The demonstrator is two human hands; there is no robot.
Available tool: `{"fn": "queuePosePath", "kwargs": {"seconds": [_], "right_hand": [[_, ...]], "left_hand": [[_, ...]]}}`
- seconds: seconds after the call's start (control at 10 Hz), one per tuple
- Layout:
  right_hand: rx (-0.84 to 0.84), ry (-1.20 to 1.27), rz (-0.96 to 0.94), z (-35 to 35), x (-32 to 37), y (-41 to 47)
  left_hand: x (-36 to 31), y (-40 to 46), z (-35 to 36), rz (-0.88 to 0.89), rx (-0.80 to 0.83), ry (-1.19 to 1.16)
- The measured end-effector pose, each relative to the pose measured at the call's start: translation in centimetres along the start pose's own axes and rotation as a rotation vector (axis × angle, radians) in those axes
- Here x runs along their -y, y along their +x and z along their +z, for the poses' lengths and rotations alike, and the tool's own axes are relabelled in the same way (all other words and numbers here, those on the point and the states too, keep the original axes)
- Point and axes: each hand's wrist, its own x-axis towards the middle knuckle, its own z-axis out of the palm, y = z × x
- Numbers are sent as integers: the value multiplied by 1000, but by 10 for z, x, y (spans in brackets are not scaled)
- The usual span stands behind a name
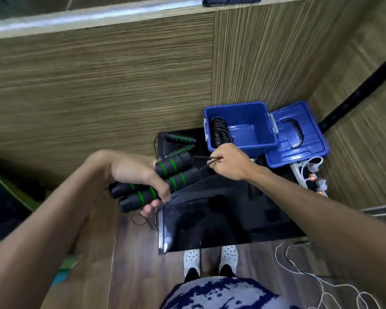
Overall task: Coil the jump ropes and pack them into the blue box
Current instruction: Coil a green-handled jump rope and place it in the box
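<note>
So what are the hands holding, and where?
The left hand grips the two black-and-green handles of a jump rope around their middle. The right hand pinches the thin black cord near the handles.

Striped wood-grain wall panels (pixel 120 74), dark plank floor (pixel 134 264), glossy black table (pixel 221 215)

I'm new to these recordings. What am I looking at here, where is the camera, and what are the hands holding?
There is no machine: a person works with bare hands, filmed by a wide-angle camera on their head, looking down past their feet. The left hand grips two black jump rope handles with green rings side by side. The right hand pinches the thin black cord running from them. On the black table lie two more handles and an open blue box holding one coiled rope. Its lid lies beside it.
</note>
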Motion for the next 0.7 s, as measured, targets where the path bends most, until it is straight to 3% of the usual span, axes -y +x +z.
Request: {"fn": "queuePosePath", "kwargs": {"seconds": [0.2, 0.3, 0.5, 0.6, 0.7], "right_hand": [[-151, 38, 169, -15, -30, -14], [-224, -8, 210, -21, -46, -24], [-309, 7, 493, -41, -89, -47], [-335, 136, 561, -45, -82, -46], [-314, 264, 589, -50, -65, -38]], "left_hand": [[-27, -5, 25, 185, -35, 155], [-24, 0, 20, 204, -80, 120], [-9, 23, -11, 173, -105, 279], [-12, 29, 7, 215, -122, 115], [-11, 59, 27, 176, -349, -209]]}}
